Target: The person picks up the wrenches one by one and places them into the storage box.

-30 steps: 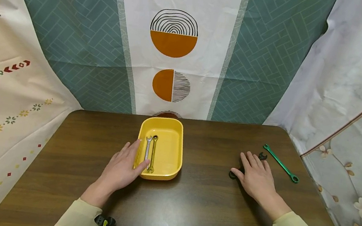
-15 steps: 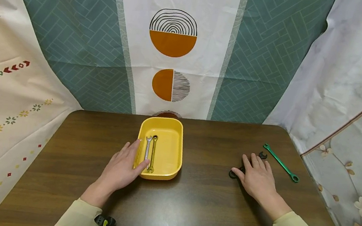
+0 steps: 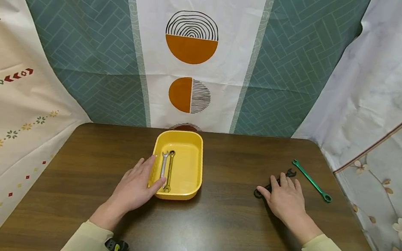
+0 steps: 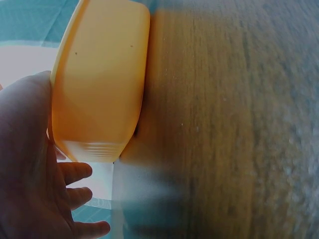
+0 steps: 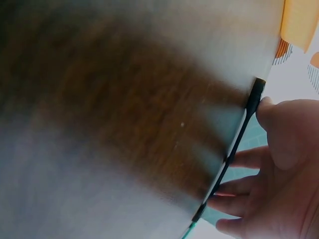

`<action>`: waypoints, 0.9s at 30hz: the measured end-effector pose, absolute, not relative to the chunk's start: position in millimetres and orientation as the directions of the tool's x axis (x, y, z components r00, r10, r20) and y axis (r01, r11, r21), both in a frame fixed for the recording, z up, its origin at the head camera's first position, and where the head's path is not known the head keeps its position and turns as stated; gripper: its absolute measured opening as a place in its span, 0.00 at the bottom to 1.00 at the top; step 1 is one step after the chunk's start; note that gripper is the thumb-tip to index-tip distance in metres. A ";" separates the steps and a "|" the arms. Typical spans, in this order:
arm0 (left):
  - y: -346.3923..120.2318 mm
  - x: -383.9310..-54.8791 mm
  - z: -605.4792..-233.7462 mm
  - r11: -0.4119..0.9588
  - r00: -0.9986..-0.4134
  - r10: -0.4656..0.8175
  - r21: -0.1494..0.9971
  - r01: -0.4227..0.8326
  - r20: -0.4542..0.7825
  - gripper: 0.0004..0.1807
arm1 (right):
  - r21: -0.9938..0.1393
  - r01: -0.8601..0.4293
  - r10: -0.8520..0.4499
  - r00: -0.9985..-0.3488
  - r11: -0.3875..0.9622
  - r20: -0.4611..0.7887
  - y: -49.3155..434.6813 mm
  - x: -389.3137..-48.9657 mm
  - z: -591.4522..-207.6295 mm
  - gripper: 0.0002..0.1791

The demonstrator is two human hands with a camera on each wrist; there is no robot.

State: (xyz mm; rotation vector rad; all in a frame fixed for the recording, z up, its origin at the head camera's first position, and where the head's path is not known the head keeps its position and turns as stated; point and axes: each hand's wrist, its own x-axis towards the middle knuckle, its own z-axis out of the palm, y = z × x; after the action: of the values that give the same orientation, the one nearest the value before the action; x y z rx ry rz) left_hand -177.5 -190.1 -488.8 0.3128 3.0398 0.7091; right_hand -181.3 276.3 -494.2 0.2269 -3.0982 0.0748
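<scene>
While left hand (image 3: 132, 187) rests spread at rim of yellow tray (image 3: 188, 167), right hand (image 3: 285, 199), fingers spread, touches black wrench (image 5: 239, 134) beneath. Green wrench (image 3: 311, 180) lies beyond right fingertips. Risk: black wrench may slip if fingertips pinch unevenly.

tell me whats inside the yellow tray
Inside the yellow tray lie a silver wrench and, beside it, a gold combination wrench. The left hand covers part of the silver wrench's near end and the tray's near-left corner, so what lies beneath cannot be seen.
</scene>
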 end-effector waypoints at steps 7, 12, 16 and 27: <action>-190.0 -177.2 -487.8 0.876 -0.980 0.195 0.444 0.189 0.033 0.53 | -0.044 -0.149 -0.149 -0.989 0.988 0.014 275.8 -181.9 -493.2 0.43; -190.4 -177.0 -488.1 0.878 -0.980 0.195 0.440 0.190 0.034 0.53 | -0.044 -0.154 -0.154 -0.988 0.987 0.012 274.7 -181.7 -493.7 0.42; -190.6 -177.4 -488.4 0.878 -0.980 0.195 0.439 0.189 0.033 0.53 | -0.040 -0.165 -0.164 -0.986 0.985 0.023 272.9 -182.1 -493.8 0.42; -190.1 -177.4 -487.8 0.878 -0.981 0.193 0.442 0.183 0.022 0.53 | -0.050 -0.195 -0.194 -0.980 0.980 0.035 269.0 -183.0 -494.9 0.42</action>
State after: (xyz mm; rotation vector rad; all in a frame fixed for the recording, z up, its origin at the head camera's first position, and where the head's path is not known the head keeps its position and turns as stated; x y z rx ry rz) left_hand -177.4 -190.1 -487.8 0.3022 3.0231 0.7076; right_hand -183.0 269.0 -494.9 0.3040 -3.0954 0.0823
